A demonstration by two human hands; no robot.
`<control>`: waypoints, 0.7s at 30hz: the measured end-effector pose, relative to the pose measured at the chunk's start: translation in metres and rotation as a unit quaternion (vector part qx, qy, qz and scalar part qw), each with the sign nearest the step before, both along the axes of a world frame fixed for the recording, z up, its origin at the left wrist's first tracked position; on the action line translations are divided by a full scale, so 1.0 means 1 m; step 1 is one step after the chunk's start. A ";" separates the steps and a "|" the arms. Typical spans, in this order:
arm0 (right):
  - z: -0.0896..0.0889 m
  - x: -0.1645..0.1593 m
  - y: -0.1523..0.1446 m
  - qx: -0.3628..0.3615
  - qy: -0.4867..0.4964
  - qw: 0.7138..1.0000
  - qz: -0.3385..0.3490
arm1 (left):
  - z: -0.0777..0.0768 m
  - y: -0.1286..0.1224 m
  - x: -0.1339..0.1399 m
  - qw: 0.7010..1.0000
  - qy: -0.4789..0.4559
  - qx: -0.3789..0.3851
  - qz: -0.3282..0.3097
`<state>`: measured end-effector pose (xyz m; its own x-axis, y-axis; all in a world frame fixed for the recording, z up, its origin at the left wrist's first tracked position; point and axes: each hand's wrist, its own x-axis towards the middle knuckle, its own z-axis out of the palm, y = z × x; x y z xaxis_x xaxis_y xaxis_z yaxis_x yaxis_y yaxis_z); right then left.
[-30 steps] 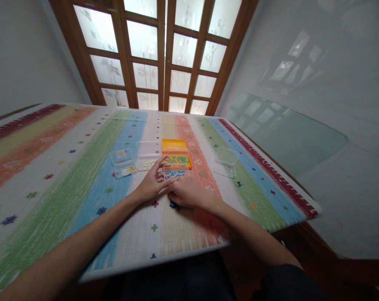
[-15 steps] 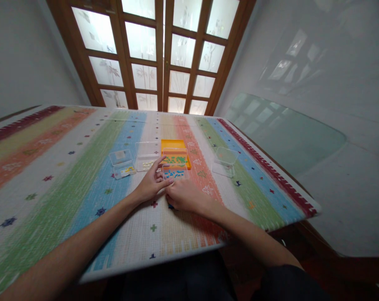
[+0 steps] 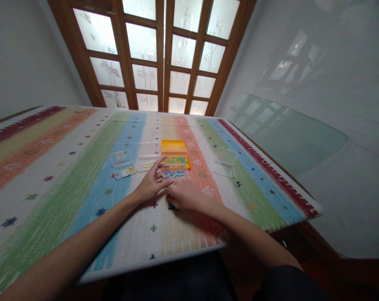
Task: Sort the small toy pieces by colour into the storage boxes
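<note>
My left hand (image 3: 151,184) rests at the near side of the boxes, index finger and thumb spread apart, the other fingers loosely bent. Its thumb tip meets my right hand (image 3: 185,194), which is closed with the fingers curled under. What those fingers pinch, if anything, is hidden. A dark blue item (image 3: 171,206) peeks out below the right hand, mostly covered. Just beyond both hands lies a clear box of small blue pieces (image 3: 174,173). Behind it, green pieces (image 3: 176,160) sit in another clear box, in front of or over a yellow-orange tray (image 3: 173,144).
Left of these are an open clear box with pale pieces (image 3: 148,164) and one with yellow pieces (image 3: 127,171). An open clear box (image 3: 224,168) stands to the right. A striped cloth (image 3: 108,217) covers the table. Wooden glazed doors (image 3: 162,62) are behind.
Both hands stay nearly in place. My right hand has shifted very slightly, and a little more of the dark blue item shows beneath it.
</note>
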<state>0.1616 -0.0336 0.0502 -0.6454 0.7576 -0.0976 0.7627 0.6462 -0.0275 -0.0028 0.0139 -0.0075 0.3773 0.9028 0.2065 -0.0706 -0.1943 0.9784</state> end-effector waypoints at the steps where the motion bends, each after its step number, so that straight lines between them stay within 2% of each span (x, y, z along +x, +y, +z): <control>1: 0.001 0.000 0.000 -0.004 0.002 1.000 0.001 | -0.001 0.000 0.000 1.000 -0.002 0.002 -0.001; 7: 0.024 0.016 0.005 -0.009 0.081 0.997 0.005 | -0.002 0.001 -0.001 1.000 -0.006 -0.002 -0.003; 12: 0.039 0.043 0.028 0.014 0.144 0.987 -0.076 | 0.002 -0.002 0.000 1.000 -0.003 -0.018 0.005; 16: 0.036 0.053 0.041 0.007 0.118 0.985 -0.125 | 0.003 -0.003 0.001 1.000 -0.008 -0.029 0.001; 21: 0.025 0.053 0.046 -0.012 0.086 0.987 -0.136 | 0.001 -0.002 0.000 1.000 -0.007 -0.025 0.009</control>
